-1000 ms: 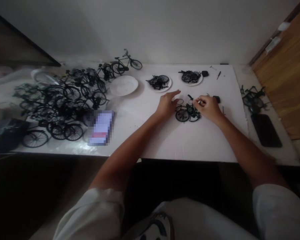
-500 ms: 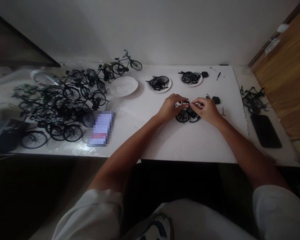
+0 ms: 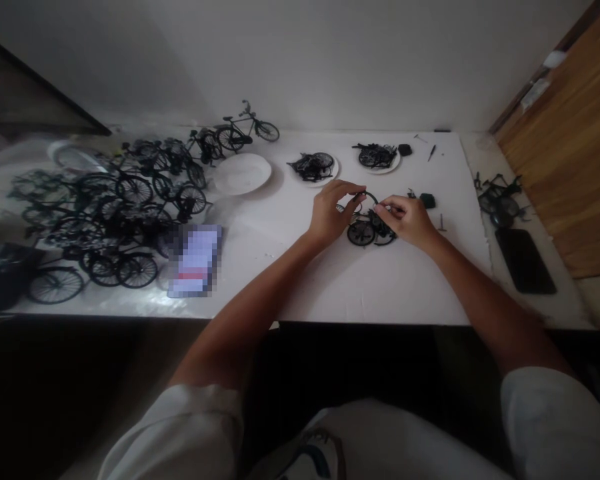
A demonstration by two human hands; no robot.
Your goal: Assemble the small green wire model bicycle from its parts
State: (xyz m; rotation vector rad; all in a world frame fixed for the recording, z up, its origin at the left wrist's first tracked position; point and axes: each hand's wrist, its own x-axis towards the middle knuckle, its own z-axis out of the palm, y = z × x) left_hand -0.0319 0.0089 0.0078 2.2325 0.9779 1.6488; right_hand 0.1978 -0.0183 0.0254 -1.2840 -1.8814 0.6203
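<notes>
My left hand (image 3: 333,212) and my right hand (image 3: 409,219) are raised over the white work surface, fingertips close together. A thin dark curved part (image 3: 371,197), like a piece of a miniature bicycle wheel rim or tyre, spans between them. The left thumb and fingertips pinch one side of it, and the right fingertips pinch the other. Just below lie the dark wheels and parts of a miniature bicycle (image 3: 362,233), partly covered by my right hand. A small dark block (image 3: 427,201) and a small T-shaped tool (image 3: 443,223) lie to the right.
Many black miniature bicycles (image 3: 137,190) crowd the left side. Farther back stand a white plate (image 3: 243,175) and two plates of bicycle parts (image 3: 311,167) (image 3: 377,157). A lit phone (image 3: 195,260) lies left, a dark phone (image 3: 525,260) right, beside a partial bicycle frame (image 3: 500,197).
My fingertips have moved slightly apart, and the dark curved part now shows between them. The whole view has shifted a little, so things appear farther left.
</notes>
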